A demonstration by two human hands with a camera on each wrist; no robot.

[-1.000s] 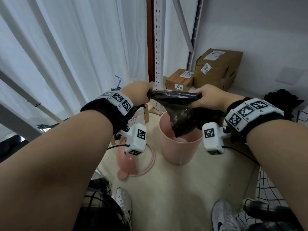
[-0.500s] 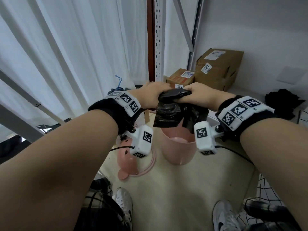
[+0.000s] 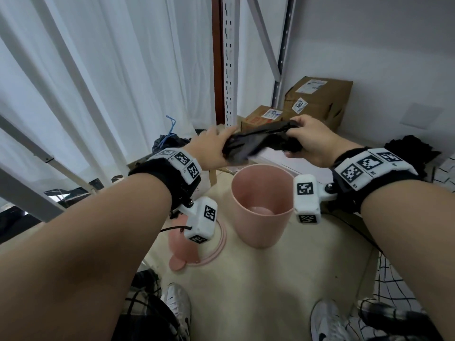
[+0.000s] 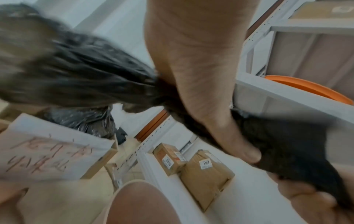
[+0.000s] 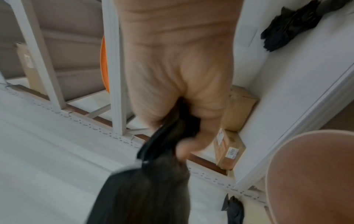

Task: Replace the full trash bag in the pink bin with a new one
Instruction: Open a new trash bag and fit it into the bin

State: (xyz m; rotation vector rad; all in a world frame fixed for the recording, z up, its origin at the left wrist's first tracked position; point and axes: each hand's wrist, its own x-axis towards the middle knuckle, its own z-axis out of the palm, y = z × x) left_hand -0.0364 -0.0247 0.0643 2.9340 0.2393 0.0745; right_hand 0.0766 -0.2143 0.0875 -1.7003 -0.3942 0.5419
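Observation:
The pink bin (image 3: 261, 205) stands upright on the floor with no bag in it; its rim (image 4: 141, 201) also shows low in the left wrist view and the bin (image 5: 310, 174) at the right of the right wrist view. A crumpled black trash bag (image 3: 258, 142) is held above and just behind the bin, stretched between both hands. My left hand (image 3: 214, 148) grips its left end, thumb (image 4: 201, 91) pressed across the blurred bag (image 4: 76, 75). My right hand (image 3: 305, 141) grips the right end, fingers (image 5: 178, 75) curled round the bag (image 5: 145, 189).
The bin's pink lid (image 3: 197, 244) lies on the floor left of the bin. A filled black bag with a blue tie (image 3: 167, 141) sits by the curtain. Two cardboard boxes (image 3: 317, 102) stand by the shelf post (image 3: 229, 70). My shoes (image 3: 177, 306) are near the front.
The bag hung down into the bin a second ago. Both hands then came together and bunched it. Now it is lifted clear of the bin, farther back, and the hands have spread apart.

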